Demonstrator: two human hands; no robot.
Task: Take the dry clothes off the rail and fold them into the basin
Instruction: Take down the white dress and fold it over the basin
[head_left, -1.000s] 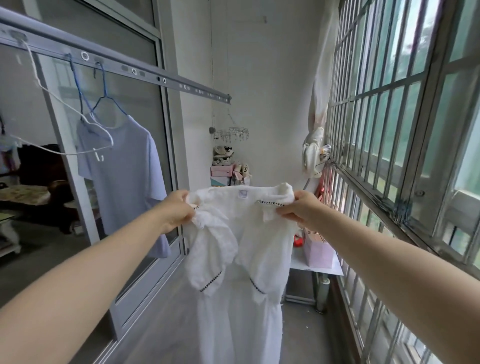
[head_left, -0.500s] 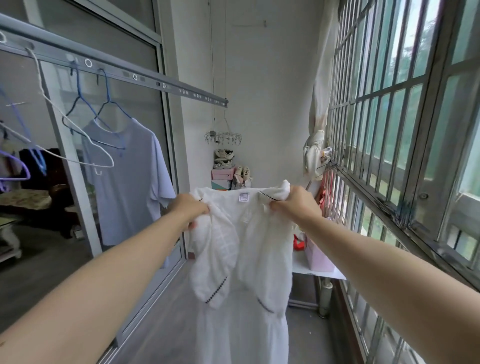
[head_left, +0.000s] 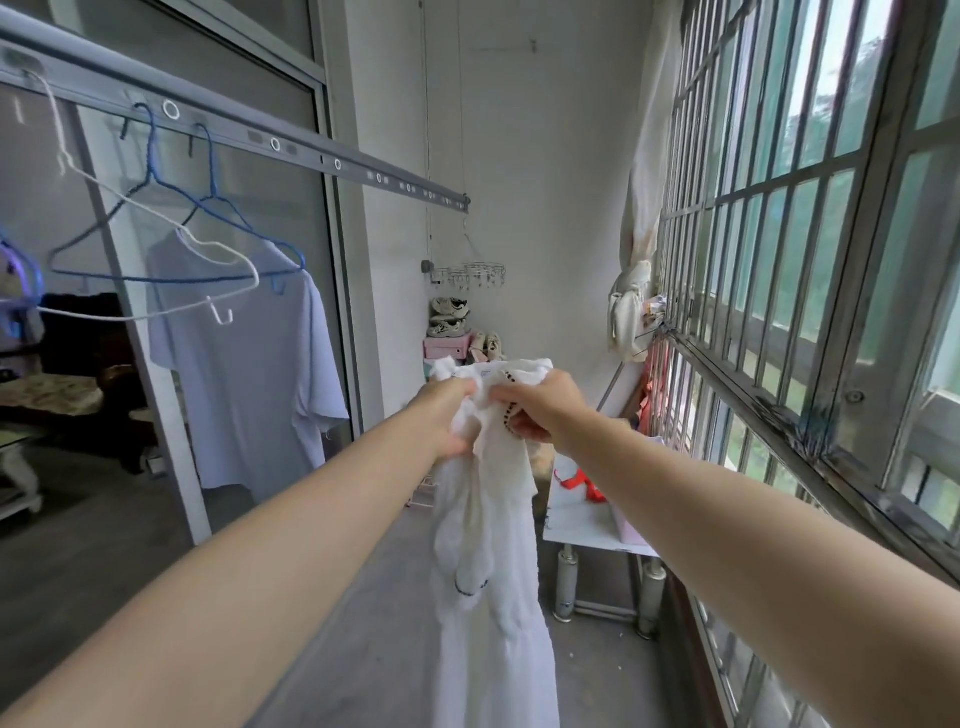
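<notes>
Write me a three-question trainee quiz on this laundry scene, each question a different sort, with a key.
1. True or false: the white garment is on a hanger on the rail.
2. Multiple choice: the pale blue shirt hangs from
A) a blue hanger
B) the window bars
C) the white hanger
3. Fill in: both hands grip the white garment at its ____ end, and the rest hangs down.

Key
1. False: the left hand and right hand hold it up, close together, clear of the rail.
2. A: it hangs on the blue hanger; the white hanger is bare.
3. Top, at the neckline.
</notes>
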